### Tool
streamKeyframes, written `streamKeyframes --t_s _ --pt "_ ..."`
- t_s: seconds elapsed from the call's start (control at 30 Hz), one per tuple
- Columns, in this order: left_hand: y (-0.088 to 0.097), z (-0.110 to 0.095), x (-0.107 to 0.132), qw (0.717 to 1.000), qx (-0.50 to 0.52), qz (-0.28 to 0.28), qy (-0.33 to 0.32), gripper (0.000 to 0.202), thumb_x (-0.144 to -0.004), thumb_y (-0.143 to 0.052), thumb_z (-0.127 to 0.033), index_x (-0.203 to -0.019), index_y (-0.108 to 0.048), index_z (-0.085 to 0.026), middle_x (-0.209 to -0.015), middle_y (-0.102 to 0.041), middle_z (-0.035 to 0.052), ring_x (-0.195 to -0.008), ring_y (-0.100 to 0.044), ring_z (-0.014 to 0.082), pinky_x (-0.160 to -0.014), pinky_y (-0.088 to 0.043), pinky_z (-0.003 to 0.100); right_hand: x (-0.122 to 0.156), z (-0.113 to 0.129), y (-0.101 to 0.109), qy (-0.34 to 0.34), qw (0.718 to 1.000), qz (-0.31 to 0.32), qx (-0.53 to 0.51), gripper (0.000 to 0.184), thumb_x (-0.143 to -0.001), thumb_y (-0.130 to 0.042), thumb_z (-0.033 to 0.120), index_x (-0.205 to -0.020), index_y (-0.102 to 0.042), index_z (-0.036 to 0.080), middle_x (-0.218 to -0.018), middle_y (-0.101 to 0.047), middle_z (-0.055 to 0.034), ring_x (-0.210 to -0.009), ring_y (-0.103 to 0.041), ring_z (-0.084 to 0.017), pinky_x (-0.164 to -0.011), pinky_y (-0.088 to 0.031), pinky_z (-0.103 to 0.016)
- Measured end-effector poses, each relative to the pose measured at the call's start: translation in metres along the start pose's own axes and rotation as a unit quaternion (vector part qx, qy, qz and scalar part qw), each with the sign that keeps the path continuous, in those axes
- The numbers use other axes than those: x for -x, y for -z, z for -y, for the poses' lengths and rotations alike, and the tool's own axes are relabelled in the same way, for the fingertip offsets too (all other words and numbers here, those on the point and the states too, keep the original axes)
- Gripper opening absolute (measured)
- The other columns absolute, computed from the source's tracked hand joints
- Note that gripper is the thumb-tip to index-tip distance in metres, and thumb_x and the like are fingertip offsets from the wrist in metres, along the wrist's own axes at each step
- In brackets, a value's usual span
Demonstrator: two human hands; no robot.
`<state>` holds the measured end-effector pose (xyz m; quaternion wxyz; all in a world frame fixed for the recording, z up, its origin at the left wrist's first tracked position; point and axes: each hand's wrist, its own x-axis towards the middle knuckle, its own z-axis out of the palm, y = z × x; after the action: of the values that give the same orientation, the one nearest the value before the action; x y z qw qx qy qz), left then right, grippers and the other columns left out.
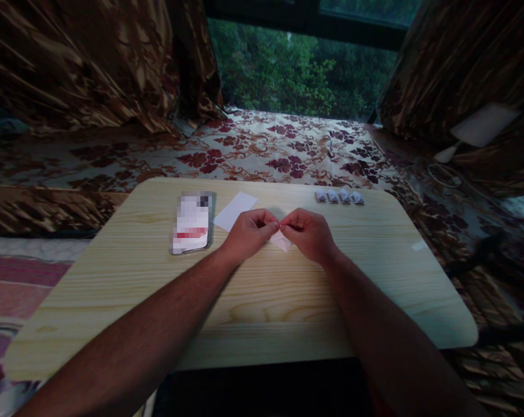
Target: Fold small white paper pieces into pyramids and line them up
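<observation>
My left hand and my right hand meet over the middle of a light wooden table. Both pinch a small folded piece of white paper, fingertips touching at its top edge. Most of the paper is hidden under my fingers. A flat white paper sheet lies just behind my left hand. Left of it lies a phone. Several small folded paper pieces stand in a row at the table's far edge, right of my hands.
Beyond the table spreads a floral cloth with brown curtains on both sides and a window onto trees. A white charger and cable lie at the right. A striped rug shows at the left.
</observation>
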<state>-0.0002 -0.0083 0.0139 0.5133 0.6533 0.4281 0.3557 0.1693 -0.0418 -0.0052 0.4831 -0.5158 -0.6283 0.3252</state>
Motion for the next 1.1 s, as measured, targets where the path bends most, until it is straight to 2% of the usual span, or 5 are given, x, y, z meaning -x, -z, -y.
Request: streamKeyframes --t_s 0.17,0.27,0.43,1.1 --pt "0.0005 0.0015 -0.0015 0.999 0.003 -0.03 -0.016 0.019 -0.075 -0.068 -0.033 -0.075 -0.064 -0.014 -0.06 -0.055 -0.0034 -0.053 -0.041 0.0078 -0.05 -0.031 0.022 -0.0023 0.0031 0.0001 -0.044 0.997 0.004 -0.058 0.017 -0.075 -0.069 0.03 -0.086 -0.065 0.018 -0.073 -0.071 -0.0015 -0.06 -0.061 -0.014 -0.055 -0.045 -0.025" --pt "0.001 0.0041 -0.0029 0.998 0.025 -0.041 -0.028 0.019 -0.076 -0.068 -0.033 -0.076 -0.063 -0.015 -0.061 -0.055 -0.0034 -0.054 -0.042 0.0078 -0.051 -0.031 0.022 -0.0041 0.004 0.0015 -0.07 0.997 0.013 -0.034 0.014 -0.075 -0.068 0.031 -0.077 -0.065 0.017 -0.066 -0.067 -0.0001 -0.055 -0.058 -0.012 -0.051 -0.042 -0.024" --pt "-0.0001 0.006 -0.0032 0.998 0.035 -0.04 -0.037 0.019 -0.077 -0.067 -0.034 -0.078 -0.064 -0.015 -0.062 -0.056 -0.0033 -0.054 -0.043 0.0082 -0.051 -0.032 0.022 -0.0039 0.0042 0.0023 -0.058 0.998 0.002 0.022 0.017 -0.077 -0.065 0.032 -0.068 -0.064 0.017 -0.058 -0.062 0.0014 -0.051 -0.053 -0.011 -0.048 -0.035 -0.023" --pt "-0.0051 0.0003 -0.0006 0.998 0.046 -0.038 0.016 0.02 -0.076 -0.066 -0.036 -0.075 -0.061 -0.016 -0.055 -0.05 -0.0052 -0.048 -0.037 0.0075 -0.047 -0.029 0.023 -0.0018 0.007 -0.0007 -0.063 0.998 -0.027 0.002 0.015 -0.073 -0.064 0.028 -0.063 -0.059 0.019 -0.054 -0.052 0.0044 -0.049 -0.041 -0.009 -0.046 -0.028 -0.023"
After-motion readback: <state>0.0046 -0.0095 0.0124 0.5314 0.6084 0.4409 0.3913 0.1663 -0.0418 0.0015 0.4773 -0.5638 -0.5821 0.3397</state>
